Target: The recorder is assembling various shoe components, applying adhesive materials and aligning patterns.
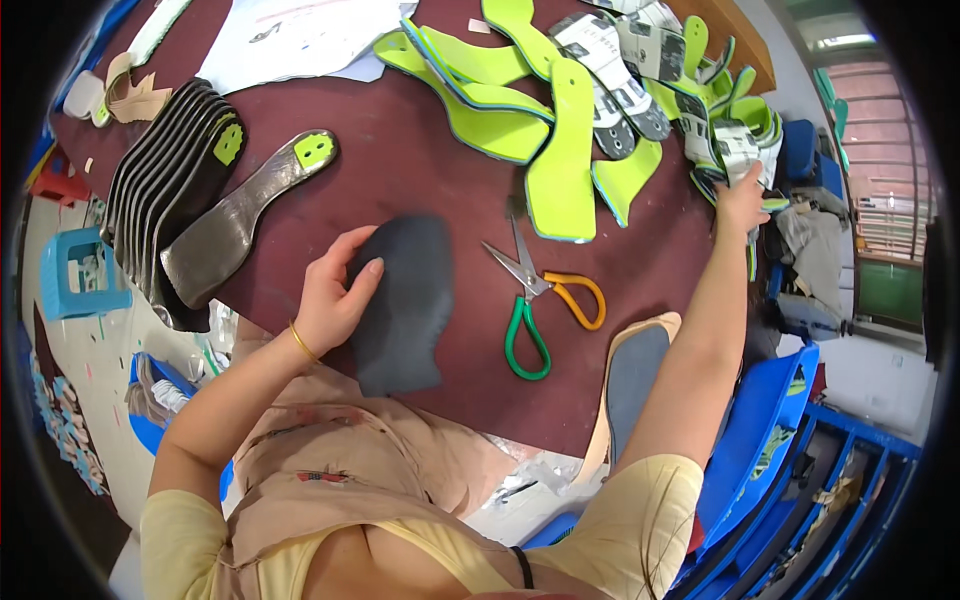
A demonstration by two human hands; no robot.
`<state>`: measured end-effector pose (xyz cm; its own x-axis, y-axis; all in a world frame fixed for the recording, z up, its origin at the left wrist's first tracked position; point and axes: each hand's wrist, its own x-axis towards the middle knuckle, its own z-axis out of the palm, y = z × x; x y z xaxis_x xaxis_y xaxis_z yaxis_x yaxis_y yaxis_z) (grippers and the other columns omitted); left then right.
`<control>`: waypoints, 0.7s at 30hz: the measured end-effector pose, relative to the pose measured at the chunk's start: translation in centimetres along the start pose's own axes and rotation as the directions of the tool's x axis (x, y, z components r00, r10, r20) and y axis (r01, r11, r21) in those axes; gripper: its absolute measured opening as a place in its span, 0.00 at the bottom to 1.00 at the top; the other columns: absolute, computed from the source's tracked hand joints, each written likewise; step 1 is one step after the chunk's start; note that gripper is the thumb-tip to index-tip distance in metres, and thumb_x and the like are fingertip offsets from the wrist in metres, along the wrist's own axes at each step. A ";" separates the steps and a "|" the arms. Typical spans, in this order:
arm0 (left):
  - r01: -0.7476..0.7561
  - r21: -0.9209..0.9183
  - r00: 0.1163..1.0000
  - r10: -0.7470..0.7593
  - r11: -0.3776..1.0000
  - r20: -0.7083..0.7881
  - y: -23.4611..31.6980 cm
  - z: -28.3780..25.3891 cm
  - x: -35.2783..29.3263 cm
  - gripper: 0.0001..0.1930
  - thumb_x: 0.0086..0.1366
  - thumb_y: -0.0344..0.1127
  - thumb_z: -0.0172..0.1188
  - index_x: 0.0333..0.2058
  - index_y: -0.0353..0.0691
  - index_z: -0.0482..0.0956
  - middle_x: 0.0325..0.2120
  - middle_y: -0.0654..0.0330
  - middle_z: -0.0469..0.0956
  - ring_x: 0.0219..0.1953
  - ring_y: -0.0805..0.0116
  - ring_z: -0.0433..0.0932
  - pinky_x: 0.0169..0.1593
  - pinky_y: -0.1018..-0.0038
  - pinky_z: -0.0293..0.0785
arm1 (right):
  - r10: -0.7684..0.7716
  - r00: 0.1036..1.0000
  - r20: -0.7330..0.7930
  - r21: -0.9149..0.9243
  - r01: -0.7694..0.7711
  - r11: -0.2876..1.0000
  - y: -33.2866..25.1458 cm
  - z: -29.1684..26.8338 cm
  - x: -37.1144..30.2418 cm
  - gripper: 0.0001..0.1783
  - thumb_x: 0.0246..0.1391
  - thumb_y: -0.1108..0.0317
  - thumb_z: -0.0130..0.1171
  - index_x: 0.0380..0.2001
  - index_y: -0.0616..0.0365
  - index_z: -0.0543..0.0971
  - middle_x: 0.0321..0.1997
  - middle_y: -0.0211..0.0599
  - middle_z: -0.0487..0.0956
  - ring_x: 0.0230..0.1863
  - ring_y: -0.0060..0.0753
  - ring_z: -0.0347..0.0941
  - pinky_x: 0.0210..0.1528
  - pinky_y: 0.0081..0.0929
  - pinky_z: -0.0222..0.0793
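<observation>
Maroon tabletop, left hand half-closed around dark sole, right hand at white-and-lime pile, grip unclear

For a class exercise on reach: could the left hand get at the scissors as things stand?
Likely yes, after letting go: the left hand holds a dark flat piece, beyond which only bare tabletop lies before the scissors.

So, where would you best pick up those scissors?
By the handles, the green one and the orange one, coming from the near right. The scissors lie open, with the handle loops toward the person and the right, while the bare blades point away and to the left. That side should keep a hand clear of the cutting edges.
</observation>
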<state>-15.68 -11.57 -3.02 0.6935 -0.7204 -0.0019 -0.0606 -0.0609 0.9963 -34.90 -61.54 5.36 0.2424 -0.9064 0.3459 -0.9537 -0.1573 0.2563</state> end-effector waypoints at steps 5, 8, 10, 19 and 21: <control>-0.020 0.050 0.999 0.022 0.999 -0.040 -0.8 0.0 -0.1 0.15 0.61 0.27 0.55 0.47 0.32 0.71 0.33 0.59 0.78 0.34 0.77 0.74 0.39 0.79 0.71 | -0.044 0.973 -0.228 0.347 0.124 0.930 0.2 -2.1 -2.3 0.41 0.38 0.59 0.65 0.58 0.51 0.60 0.45 0.49 0.74 0.49 0.49 0.70 0.52 0.46 0.60; -0.038 0.067 0.998 0.041 0.997 -0.047 -0.8 0.1 0.2 0.15 0.60 0.28 0.56 0.46 0.32 0.71 0.32 0.59 0.77 0.33 0.77 0.74 0.38 0.79 0.71 | 0.018 0.998 0.059 0.817 -0.059 0.573 4.3 -1.3 -2.4 0.45 0.35 0.63 0.71 0.56 0.53 0.58 0.42 0.49 0.73 0.44 0.38 0.71 0.46 0.36 0.66; -0.051 0.042 0.997 0.053 0.998 -0.056 -0.9 0.4 0.1 0.14 0.61 0.28 0.56 0.46 0.32 0.72 0.33 0.59 0.78 0.33 0.77 0.75 0.39 0.79 0.71 | 0.058 0.994 0.096 0.993 -0.100 0.068 4.1 -1.4 -3.3 0.46 0.35 0.71 0.72 0.54 0.55 0.54 0.43 0.46 0.72 0.43 0.32 0.71 0.42 0.32 0.68; -0.077 0.097 0.996 0.080 0.992 -0.026 -0.6 0.7 0.1 0.14 0.62 0.29 0.55 0.45 0.31 0.71 0.34 0.65 0.76 0.36 0.81 0.72 0.40 0.81 0.69 | -0.337 0.940 -0.050 0.215 -0.319 -0.923 2.9 -7.2 -3.2 0.13 0.48 0.59 0.58 0.28 0.54 0.68 0.24 0.34 0.69 0.25 0.32 0.66 0.31 0.33 0.67; -0.105 0.113 0.994 0.109 0.988 -0.027 -0.3 1.1 0.1 0.13 0.61 0.29 0.55 0.45 0.32 0.72 0.33 0.65 0.76 0.34 0.81 0.72 0.39 0.81 0.69 | -0.433 0.901 0.036 0.788 -0.292 -0.542 2.8 -7.7 -2.4 0.20 0.46 0.58 0.60 0.38 0.58 0.69 0.30 0.39 0.73 0.32 0.35 0.71 0.35 0.34 0.67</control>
<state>-16.39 -12.35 -3.46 0.7018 -0.7040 0.1091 -0.2143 -0.0626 0.9748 -36.74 -56.80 12.21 0.6247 -0.7625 0.1683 0.3063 0.0411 -0.9510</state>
